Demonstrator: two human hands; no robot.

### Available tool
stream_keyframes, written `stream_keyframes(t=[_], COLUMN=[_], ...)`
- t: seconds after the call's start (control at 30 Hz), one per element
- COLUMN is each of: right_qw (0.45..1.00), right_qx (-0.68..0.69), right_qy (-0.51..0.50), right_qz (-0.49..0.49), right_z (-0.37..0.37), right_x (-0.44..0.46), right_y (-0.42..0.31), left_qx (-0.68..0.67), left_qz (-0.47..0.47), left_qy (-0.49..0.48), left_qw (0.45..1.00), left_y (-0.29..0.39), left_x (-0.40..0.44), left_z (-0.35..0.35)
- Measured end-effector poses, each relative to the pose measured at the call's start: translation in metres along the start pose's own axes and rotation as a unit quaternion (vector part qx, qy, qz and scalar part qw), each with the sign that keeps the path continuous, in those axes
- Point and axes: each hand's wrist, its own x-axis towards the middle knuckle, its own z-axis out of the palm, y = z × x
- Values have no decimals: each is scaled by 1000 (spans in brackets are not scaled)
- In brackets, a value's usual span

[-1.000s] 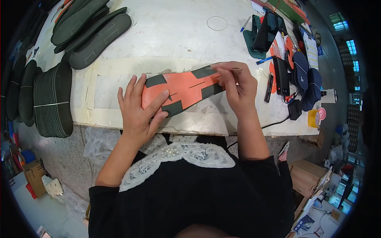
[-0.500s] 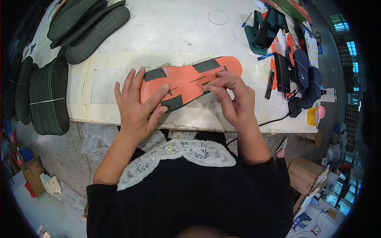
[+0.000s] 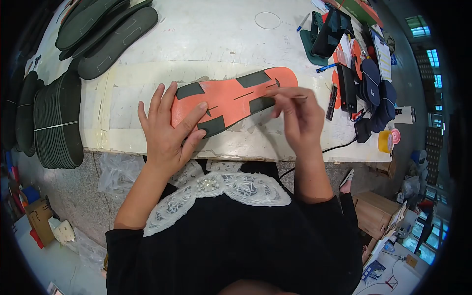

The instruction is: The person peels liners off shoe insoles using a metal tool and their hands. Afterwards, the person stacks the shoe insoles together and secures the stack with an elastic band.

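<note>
An orange sole-shaped template (image 3: 231, 98) with cut-out windows and slits lies over a dark foam insole (image 3: 215, 126), which shows through the windows and along the near edge. My left hand (image 3: 169, 128) rests spread on the template's left end, fingers apart, thumb near a small slit. Over the right part, beside the right near window, is my right hand (image 3: 302, 115). Its fingers are pinched around a thin pen-like stick (image 3: 299, 97), mostly hidden by the fingers and slightly blurred, so its exact kind does not show.
Dark insoles (image 3: 110, 44) lie piled at the back left, and a tied stack of insoles (image 3: 58, 120) stands at the left edge. On the right are a phone (image 3: 332, 33) on a stand, pens, a black case (image 3: 347, 88), navy insoles (image 3: 371, 81) and a yellow tape roll (image 3: 385, 141).
My right hand has moved right and slightly up, uncovering the right near window of the template. My left hand stays on the template's left end.
</note>
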Motion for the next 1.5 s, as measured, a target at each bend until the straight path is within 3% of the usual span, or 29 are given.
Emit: stream_keyframes(t=[0.1, 0.27, 0.43, 0.63, 0.77, 0.93, 1.0, 1.03, 1.1, 1.13, 1.3, 1.5], right_qw=[995, 995, 994, 992, 978, 984, 995, 995, 976, 976, 984, 994], right_qx=[-101, -57, -54, -54, -70, -97, 46, 45, -18, -18, -34, -31], right_qy=[25, 54, -76, -95, -117, -120, -59, -62, -212, -213, -156, -98], right_qz=[-7, -54, -61, -68, -158, -91, -69, -65, -39, -37, -75, -38], right_z=[-20, 12, 56, 71, 93, 89, 77, 68, 54, 55, 60, 28], right_x=[4, 16, 38, 44, 48, 55, 45, 35, 16, 11, -3, -5], right_y=[3, 1, -17, -13, -23, -32, -36, -36, -32, -30, -27, -19], left_qx=[14, 22, 11, 22, 16, 28, 24, 20, 13, 12, 21, 29], left_qz=[-3, -10, -5, -9, -7, -9, -13, -13, -11, -12, -8, 0], left_qy=[-5, -4, -6, 0, 11, 2, 4, 6, 9, 7, 9, 8], left_qw=[1000, 1000, 1000, 1000, 1000, 1000, 1000, 1000, 1000, 1000, 1000, 1000], left_y=[2, 1, -2, 0, 0, 1, 1, 1, 1, 0, 0, -1], left_x=[0, 0, -2, -3, -5, -4, -3, -3, -2, -2, -2, 2], left_z=[-1, 0, 2, 4, 6, 5, 5, 5, 6, 6, 6, -1])
